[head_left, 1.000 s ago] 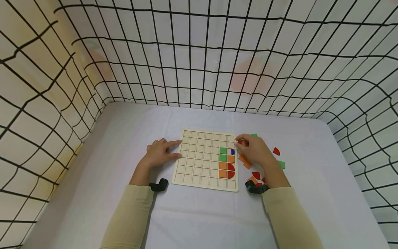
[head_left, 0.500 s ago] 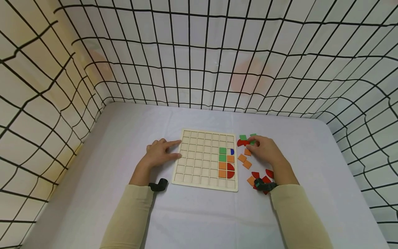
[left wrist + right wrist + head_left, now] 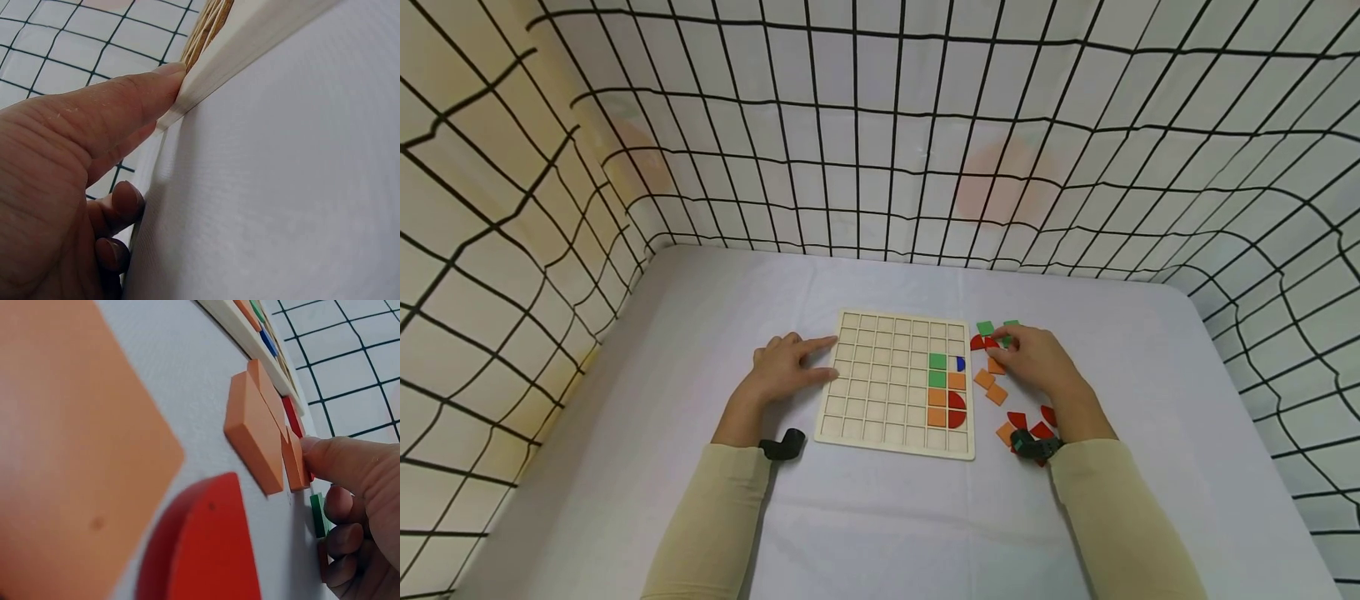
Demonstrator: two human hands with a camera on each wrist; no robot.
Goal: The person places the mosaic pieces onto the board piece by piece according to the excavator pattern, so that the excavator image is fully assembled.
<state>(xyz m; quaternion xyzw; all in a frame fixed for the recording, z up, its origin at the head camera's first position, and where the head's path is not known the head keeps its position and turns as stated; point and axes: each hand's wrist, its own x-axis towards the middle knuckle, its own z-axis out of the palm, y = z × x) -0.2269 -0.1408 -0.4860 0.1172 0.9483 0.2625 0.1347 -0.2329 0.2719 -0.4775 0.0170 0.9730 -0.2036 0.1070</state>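
A pale wooden grid board lies flat on the table. My left hand rests beside its left edge, with the thumb and forefinger spread straight against the rim. My right hand is past the board's right side, where thumb and forefinger pinch a red quarter-circle piece. A second red piece lies right beside that one. Orange square tiles lie just below the hand, and green tiles just beyond its fingertips. The right wrist view shows the thumb close to an orange tile.
Green, orange, red and blue pieces fill part of the board's right columns. More red pieces and an orange tile lie near the right wrist, partly hidden by its camera. Black wire mesh stands behind the white table.
My right hand has drawn back rightward from the board's edge, then shifted slightly left to the red pieces. More loose pieces show beside the board. My left hand has not moved.
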